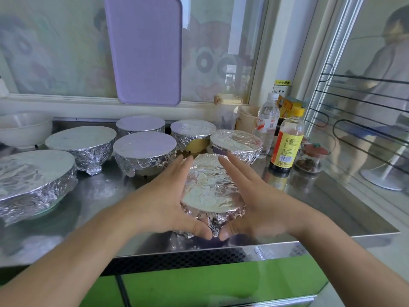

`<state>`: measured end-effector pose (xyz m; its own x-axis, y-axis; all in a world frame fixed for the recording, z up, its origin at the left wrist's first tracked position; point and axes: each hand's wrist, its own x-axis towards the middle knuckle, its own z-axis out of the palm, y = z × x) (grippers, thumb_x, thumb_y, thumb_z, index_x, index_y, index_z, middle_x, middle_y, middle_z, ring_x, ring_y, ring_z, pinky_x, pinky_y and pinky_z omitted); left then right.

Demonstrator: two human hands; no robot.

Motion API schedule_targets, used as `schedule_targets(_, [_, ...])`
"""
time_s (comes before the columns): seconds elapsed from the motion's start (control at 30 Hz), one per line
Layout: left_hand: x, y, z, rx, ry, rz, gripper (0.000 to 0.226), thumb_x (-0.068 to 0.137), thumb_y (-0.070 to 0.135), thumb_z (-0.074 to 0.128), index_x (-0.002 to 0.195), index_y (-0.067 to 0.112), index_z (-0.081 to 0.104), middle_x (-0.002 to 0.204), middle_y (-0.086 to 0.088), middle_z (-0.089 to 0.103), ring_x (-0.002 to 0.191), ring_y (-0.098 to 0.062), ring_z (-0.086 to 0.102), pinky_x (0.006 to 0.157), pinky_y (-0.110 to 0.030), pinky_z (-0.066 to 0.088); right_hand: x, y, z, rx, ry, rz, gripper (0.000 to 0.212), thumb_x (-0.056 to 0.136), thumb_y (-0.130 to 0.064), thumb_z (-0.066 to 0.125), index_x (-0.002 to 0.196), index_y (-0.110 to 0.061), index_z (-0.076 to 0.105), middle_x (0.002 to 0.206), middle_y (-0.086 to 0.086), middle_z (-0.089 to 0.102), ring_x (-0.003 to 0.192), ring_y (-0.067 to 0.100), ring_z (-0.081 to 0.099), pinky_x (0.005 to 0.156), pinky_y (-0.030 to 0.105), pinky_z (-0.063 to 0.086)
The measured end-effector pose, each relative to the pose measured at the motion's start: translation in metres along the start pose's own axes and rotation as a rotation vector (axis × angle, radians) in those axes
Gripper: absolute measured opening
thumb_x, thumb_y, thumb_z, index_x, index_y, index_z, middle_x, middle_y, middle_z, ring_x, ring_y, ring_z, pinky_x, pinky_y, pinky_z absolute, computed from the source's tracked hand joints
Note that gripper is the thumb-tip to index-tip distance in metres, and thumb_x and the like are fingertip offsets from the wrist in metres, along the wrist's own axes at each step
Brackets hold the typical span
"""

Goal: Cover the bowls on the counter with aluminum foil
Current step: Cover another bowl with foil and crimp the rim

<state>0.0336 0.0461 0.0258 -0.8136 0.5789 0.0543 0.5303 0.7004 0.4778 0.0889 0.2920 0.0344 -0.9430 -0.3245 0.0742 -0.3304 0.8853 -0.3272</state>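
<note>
Hands flanked the foil-covered bowl (212, 189) near the front edge of the steel counter (309, 196): left hand (168, 196) and right hand (252, 196) lay against its sides, fingers straight, thumbs nearly meeting at the crumpled near fold. Six other foil-wrapped bowls (145, 147) stood farther back and left; bottles (287, 142) far right.

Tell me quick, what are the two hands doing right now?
Left hand: open, fingers straight, pressing the left side of the foil-covered bowl.
Right hand: open, fingers straight, pressing the bowl's right side.
</note>
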Motion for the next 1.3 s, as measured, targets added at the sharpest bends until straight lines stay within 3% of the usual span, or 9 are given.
schedule_targets(0.23, [-0.001,0.003,0.007,0.023,0.061,-0.017,0.172,0.037,0.09,0.082,0.163,0.033,-0.02,0.171,0.022,-0.012,0.148,0.008,0.002,0.125,-0.024,0.011,0.001,-0.001,0.011,-0.089,0.077,0.03,0.152,0.066,-0.068,0.09,0.161,-0.041,-0.026,0.169,-0.018,-0.032,0.162,0.014,-0.012,0.129,0.047,0.026])
schedule_targets(0.4, [-0.005,0.0,-0.001,0.116,-0.008,-0.031,0.173,0.034,0.092,0.079,0.159,0.037,-0.028,0.17,0.023,-0.02,0.157,-0.001,-0.001,0.127,-0.028,0.011,-0.007,0.0,0.002,-0.11,0.0,0.041,0.161,0.058,-0.075,0.089,0.156,-0.044,-0.035,0.164,-0.023,-0.039,0.16,0.011,-0.021,0.131,0.043,0.01])
schedule_targets(0.5, [-0.008,-0.004,-0.013,0.066,-0.059,-0.031,0.175,0.03,0.094,0.079,0.157,0.045,-0.03,0.163,0.034,-0.028,0.153,0.006,-0.009,0.129,-0.03,0.008,-0.015,-0.004,-0.016,0.002,-0.036,0.022,0.148,0.063,-0.081,0.083,0.157,-0.051,-0.028,0.16,-0.037,-0.037,0.158,0.004,-0.019,0.129,0.04,0.009])
schedule_targets(0.6, [-0.003,-0.005,-0.02,0.036,-0.044,-0.003,0.175,0.027,0.097,0.078,0.161,0.043,-0.021,0.168,0.029,-0.017,0.156,0.003,-0.003,0.131,-0.035,0.012,-0.006,-0.007,-0.024,0.053,-0.045,0.02,0.135,0.07,-0.082,0.077,0.161,-0.051,-0.018,0.163,-0.038,-0.028,0.159,0.001,-0.01,0.131,0.043,0.015])
schedule_targets(0.77, [0.006,-0.012,-0.01,-0.01,0.01,0.0,0.171,0.025,0.093,0.084,0.163,0.045,-0.005,0.169,0.021,0.025,0.148,-0.002,0.034,0.124,-0.037,0.033,0.008,-0.004,-0.015,0.054,-0.118,0.074,0.142,0.066,-0.083,0.08,0.16,-0.05,-0.022,0.166,-0.032,-0.027,0.161,0.009,0.001,0.13,0.047,0.021])
schedule_targets(1.0, [0.006,-0.023,-0.002,-0.034,0.052,-0.024,0.172,0.027,0.087,0.087,0.164,0.044,-0.008,0.171,0.023,0.017,0.151,0.0,0.027,0.126,-0.034,0.027,0.008,-0.003,-0.001,-0.056,-0.063,0.058,0.152,0.063,-0.079,0.083,0.161,-0.041,-0.027,0.17,-0.023,-0.025,0.16,0.009,-0.013,0.131,0.038,0.005])
schedule_targets(1.13, [-0.002,-0.026,-0.011,-0.113,-0.027,-0.013,0.171,0.028,0.091,0.086,0.161,0.05,-0.014,0.172,0.026,0.006,0.155,0.0,0.019,0.13,-0.039,0.021,0.002,0.001,-0.015,0.174,-0.127,0.123,0.122,0.074,-0.094,0.058,0.162,-0.052,-0.016,0.169,-0.03,-0.021,0.161,0.005,-0.002,0.132,0.049,0.012])
schedule_targets(1.2, [-0.007,-0.021,-0.016,-0.2,-0.015,-0.008,0.156,0.039,0.099,0.076,0.163,0.047,-0.004,0.169,0.028,0.014,0.152,0.003,0.025,0.128,-0.039,0.025,0.002,0.001,-0.02,0.358,-0.07,0.177,0.098,0.084,-0.094,0.038,0.164,-0.054,-0.002,0.17,-0.031,-0.009,0.158,-0.001,-0.004,0.132,0.045,0.004])
schedule_targets(1.3, [-0.009,-0.006,-0.017,-0.216,0.027,-0.031,0.144,0.046,0.108,0.058,0.164,0.045,0.003,0.168,0.026,0.017,0.15,0.002,0.029,0.126,-0.04,0.03,0.008,-0.001,-0.016,0.354,0.018,0.224,0.084,0.089,-0.084,0.027,0.165,-0.051,0.01,0.172,-0.027,0.005,0.159,0.002,0.004,0.129,0.037,0.005])
